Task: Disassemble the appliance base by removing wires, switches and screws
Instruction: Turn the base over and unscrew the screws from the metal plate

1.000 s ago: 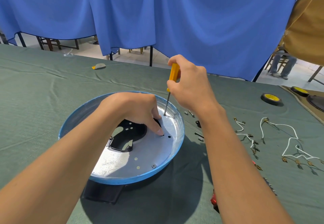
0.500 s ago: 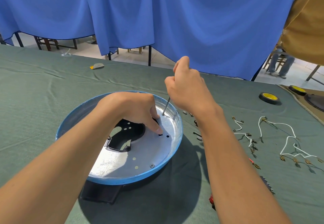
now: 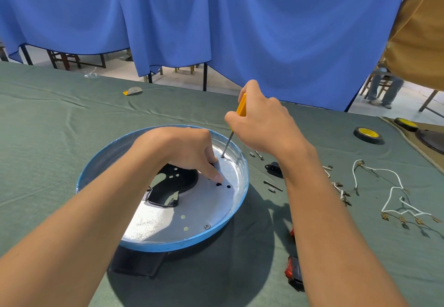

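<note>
The round appliance base point(image 3: 153, 244) with a blue rim and a silver metal floor lies in front of me on the green cloth. My right hand point(image 3: 266, 124) grips a yellow-handled screwdriver point(image 3: 241, 107) upright, its tip set on a screw near the far inner rim. My left hand point(image 3: 182, 150) rests inside the base with curled fingers, fingertips pressing the metal floor beside the black cut-out point(image 3: 173, 186). Another screw point(image 3: 207, 226) sits in the floor near the front rim.
Loose screws point(image 3: 272, 185), a black socket part point(image 3: 272, 168), white wires point(image 3: 394, 191) with terminals and red switches point(image 3: 292, 270) lie right of the base. Rolls of tape point(image 3: 367, 134) sit far right. A person stands at the top right.
My right hand has turned on the screwdriver, so the yellow handle, hidden half a second ago, shows again. The tip stays at the same screw. My left hand has not moved.
</note>
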The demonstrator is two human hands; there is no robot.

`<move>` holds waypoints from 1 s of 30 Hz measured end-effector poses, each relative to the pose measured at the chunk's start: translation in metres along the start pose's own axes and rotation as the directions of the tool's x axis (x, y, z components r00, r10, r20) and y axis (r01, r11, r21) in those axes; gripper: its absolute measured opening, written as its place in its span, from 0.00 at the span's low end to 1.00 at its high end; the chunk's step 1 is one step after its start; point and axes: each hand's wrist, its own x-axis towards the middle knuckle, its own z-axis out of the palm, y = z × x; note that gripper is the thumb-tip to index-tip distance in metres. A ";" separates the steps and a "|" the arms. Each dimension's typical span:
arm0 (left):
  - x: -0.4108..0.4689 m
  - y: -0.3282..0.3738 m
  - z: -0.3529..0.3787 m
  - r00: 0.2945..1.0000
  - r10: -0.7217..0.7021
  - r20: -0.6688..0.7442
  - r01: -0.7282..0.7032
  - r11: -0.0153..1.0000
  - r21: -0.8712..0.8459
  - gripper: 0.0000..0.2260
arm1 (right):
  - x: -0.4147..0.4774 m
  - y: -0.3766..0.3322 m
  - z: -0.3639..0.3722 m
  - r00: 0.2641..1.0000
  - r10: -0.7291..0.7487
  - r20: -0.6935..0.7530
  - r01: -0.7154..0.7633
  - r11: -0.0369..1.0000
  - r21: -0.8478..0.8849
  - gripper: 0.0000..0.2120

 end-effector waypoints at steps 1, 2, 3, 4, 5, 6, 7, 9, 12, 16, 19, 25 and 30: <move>0.000 0.000 0.000 1.000 0.001 0.001 -0.001 1.000 0.000 0.18 | 0.000 0.000 0.002 1.000 0.008 -0.013 -0.008 1.000 -0.020 0.14; 0.000 0.000 0.000 1.000 0.004 0.001 -0.004 1.000 -0.003 0.18 | 0.000 0.000 0.003 0.999 0.015 -0.038 -0.016 0.999 -0.036 0.16; 0.000 0.000 0.000 1.000 0.008 0.002 -0.008 1.000 -0.006 0.18 | 0.000 0.000 0.004 0.997 0.019 -0.071 -0.022 0.999 -0.044 0.17; 0.000 -0.001 0.000 1.000 0.011 0.002 -0.011 1.000 -0.009 0.19 | 0.001 0.000 0.004 0.995 0.016 -0.101 -0.020 0.999 -0.043 0.16; 0.000 -0.001 0.001 1.000 0.011 0.002 -0.011 1.000 -0.010 0.19 | 0.001 0.000 0.005 0.993 0.005 -0.120 -0.008 0.999 -0.031 0.13; 0.000 -0.001 0.001 1.000 0.008 0.002 -0.008 1.000 -0.009 0.19 | 0.001 0.001 0.006 0.992 -0.005 -0.125 0.004 1.000 -0.013 0.10; -0.001 -0.001 0.001 1.000 0.004 0.002 -0.004 1.000 -0.006 0.19 | 0.001 0.001 0.007 0.993 -0.014 -0.120 0.015 1.000 0.009 0.08; -0.001 -0.001 0.001 1.000 0.001 0.001 -0.001 1.000 0.004 0.18 | 0.001 0.002 0.007 0.995 -0.028 -0.097 0.031 0.999 0.037 0.09; -0.002 0.000 0.001 1.000 0.000 0.009 0.000 1.000 0.004 0.20 | 0.002 0.001 0.007 0.995 -0.008 -0.102 0.009 1.000 0.006 0.12; -0.003 0.000 0.001 1.000 -0.010 0.016 0.010 1.000 0.000 0.22 | 0.002 0.002 0.008 0.991 -0.020 -0.131 0.018 1.000 -0.017 0.13; -0.002 0.001 0.001 1.000 -0.007 0.007 0.007 1.000 0.008 0.21 | 0.002 0.001 0.007 0.994 -0.047 -0.100 0.049 0.999 0.013 0.10; -0.003 0.000 0.000 1.000 -0.002 0.005 0.002 1.000 -0.001 0.20 | 0.002 -0.002 0.010 0.990 -0.010 -0.142 0.007 1.000 -0.019 0.15; -0.002 0.001 0.001 1.000 0.003 -0.003 -0.003 1.000 0.013 0.17 | 0.003 0.000 0.006 0.995 -0.035 -0.090 0.038 0.999 0.034 0.10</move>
